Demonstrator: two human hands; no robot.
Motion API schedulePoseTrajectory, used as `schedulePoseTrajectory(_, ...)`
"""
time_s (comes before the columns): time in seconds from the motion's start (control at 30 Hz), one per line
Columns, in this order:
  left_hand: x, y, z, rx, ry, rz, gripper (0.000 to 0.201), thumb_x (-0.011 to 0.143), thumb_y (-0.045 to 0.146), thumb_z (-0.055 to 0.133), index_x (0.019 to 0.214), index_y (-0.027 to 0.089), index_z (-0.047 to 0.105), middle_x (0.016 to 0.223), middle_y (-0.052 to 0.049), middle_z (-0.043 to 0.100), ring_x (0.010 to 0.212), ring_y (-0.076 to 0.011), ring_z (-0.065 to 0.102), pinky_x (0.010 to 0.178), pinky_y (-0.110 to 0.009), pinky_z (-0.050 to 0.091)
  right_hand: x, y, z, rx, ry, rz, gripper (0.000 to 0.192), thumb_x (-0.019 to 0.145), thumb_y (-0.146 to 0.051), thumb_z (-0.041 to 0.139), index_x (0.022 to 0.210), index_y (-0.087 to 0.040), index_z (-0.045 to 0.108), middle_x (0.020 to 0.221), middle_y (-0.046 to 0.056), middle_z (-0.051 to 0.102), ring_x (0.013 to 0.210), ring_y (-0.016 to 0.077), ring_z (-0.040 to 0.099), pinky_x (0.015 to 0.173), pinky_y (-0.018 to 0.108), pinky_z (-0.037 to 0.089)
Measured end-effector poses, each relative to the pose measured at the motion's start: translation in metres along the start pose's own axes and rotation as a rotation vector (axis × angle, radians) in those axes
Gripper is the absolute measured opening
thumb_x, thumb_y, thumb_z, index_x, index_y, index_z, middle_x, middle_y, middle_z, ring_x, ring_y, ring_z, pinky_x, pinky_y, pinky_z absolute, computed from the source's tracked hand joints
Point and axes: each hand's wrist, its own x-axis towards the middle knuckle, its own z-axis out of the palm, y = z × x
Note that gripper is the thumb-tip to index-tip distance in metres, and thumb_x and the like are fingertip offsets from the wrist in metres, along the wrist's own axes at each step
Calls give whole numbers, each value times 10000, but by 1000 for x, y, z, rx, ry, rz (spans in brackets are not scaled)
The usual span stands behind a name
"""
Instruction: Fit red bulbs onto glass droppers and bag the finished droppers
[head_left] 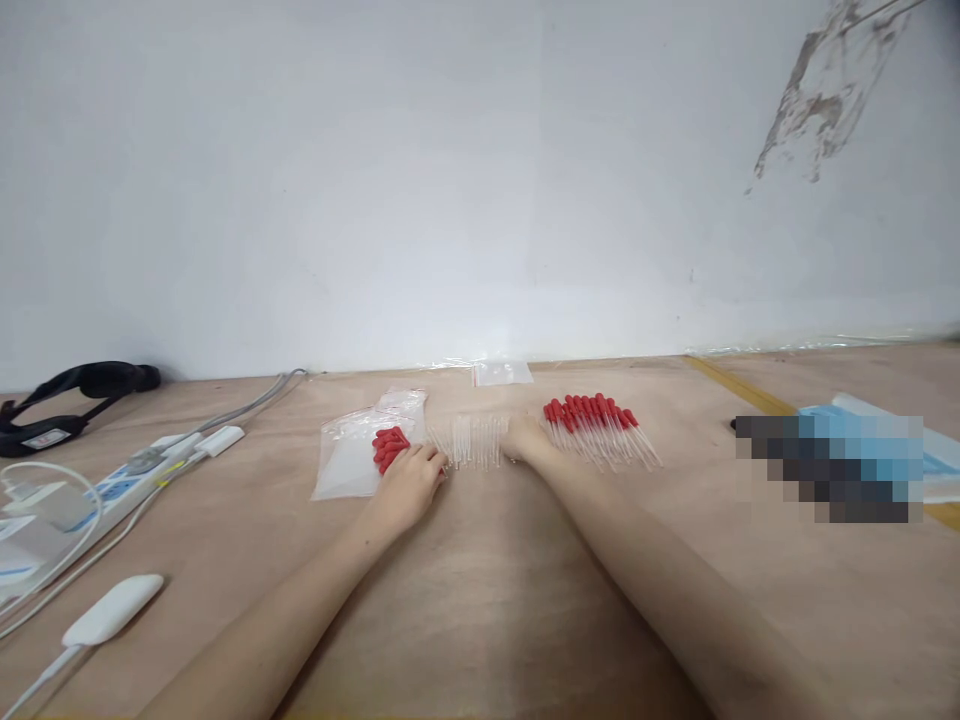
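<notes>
From my feed: clear stems (480, 441) lie in a row on the desk (465, 590), between left hand (411, 482), beside red bulbs (388, 449), and right hand (525, 440). Fingers curled; can't tell gap or hold. Best touched lightly, stems kept parallel.

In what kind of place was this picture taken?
Probably a simple indoor workspace. A wooden tabletop stands against a white wall, a power strip lies at the left, and plastic bags and red-tipped sticks lie on the wood.

Left fingers (430, 457) beside clear sticks (457, 440), right fingers (513, 442) opposite, red-topped sticks (600, 412), plastic bags (342, 464)
</notes>
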Motion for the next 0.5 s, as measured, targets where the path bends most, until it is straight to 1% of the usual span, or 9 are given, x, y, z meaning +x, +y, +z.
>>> schedulePoseTrajectory(0.1,0,1,1,50,-6,8,149,827,131,421,813,158,567,808,-75,570,802,-220,529,697,-330,389,-6,13,-10,62,3,-44,318,669,-147,558,982,-94,578,847,159,645,742,233,619,555,262,436)
schedulePoseTrajectory(0.23,-1,7,-1,188,-4,20,209,809,65,377,864,157,556,801,-79,570,739,-206,541,672,-317,396,-28,39,-24,147,31,-138,380,741,-230,505,1099,-102,497,824,100,638,731,174,602,582,237,429)
schedulePoseTrajectory(0.3,-2,9,-2,261,-26,22,243,792,30,359,885,148,550,809,-82,567,700,-192,545,653,-304,397,-43,55,-28,175,50,-195,375,754,-239,491,1104,-106,482,820,79,627,736,155,587,605,232,424)
schedulePoseTrajectory(0.4,-1,11,-2,308,-40,12,269,783,13,348,918,140,542,829,-88,562,650,-178,551,610,-287,398,-64,75,-30,217,115,-308,331,755,-228,476,1065,-113,497,777,53,605,699,148,563,608,246,417)
schedulePoseTrajectory(0.5,0,9,-2,303,-11,-5,293,774,-6,335,916,135,549,826,-95,563,642,-188,557,603,-300,404,-80,90,-26,273,194,-375,290,760,-229,448,1022,-132,525,707,31,583,637,147,543,586,261,418)
